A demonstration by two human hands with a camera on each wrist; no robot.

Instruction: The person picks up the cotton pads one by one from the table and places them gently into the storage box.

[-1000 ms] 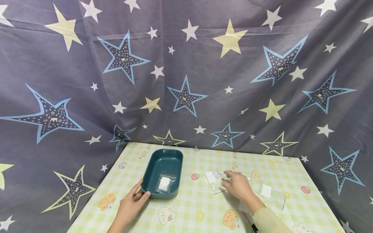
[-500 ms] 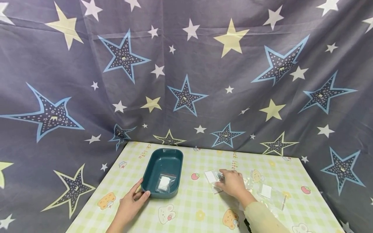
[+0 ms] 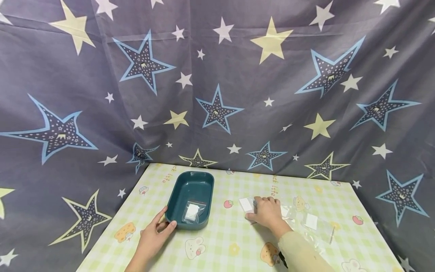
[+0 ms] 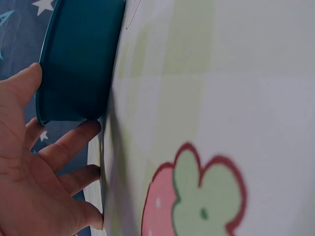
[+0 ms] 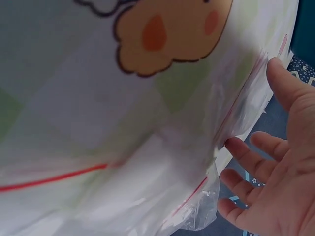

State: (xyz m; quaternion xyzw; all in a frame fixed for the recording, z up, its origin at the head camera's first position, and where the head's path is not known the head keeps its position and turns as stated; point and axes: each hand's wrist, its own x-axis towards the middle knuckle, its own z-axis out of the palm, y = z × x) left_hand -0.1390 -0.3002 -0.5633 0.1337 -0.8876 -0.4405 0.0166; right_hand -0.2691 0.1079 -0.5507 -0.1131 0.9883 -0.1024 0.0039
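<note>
In the head view, a teal rectangular tray [image 3: 171, 200] stands on the table at left centre, with a small clear zip bag holding something white [image 3: 192, 212] inside it. My left hand [image 3: 151, 236] holds its near left corner; in the left wrist view the thumb [image 4: 30, 81] lies on the rim. My right hand [image 3: 268, 214] reaches over a flat clear zip bag with a white piece [image 3: 246, 204], fingers spread and slightly bent. The right wrist view shows its fingertips [image 5: 234, 145] at the edge of a clear bag [image 5: 248, 105] with a red seal line.
More clear zip bags with white pieces lie right of my right hand, one bag [image 3: 310, 221] farthest right and another bag [image 3: 287, 212] partly behind the wrist. A green checked cloth [image 3: 234, 236] covers the table. A grey star-patterned curtain [image 3: 231, 75] hangs behind it.
My right hand has moved left and settled lower over the leftmost loose bag, uncovering more of the bag behind its wrist. The left hand and the tray stay in place.
</note>
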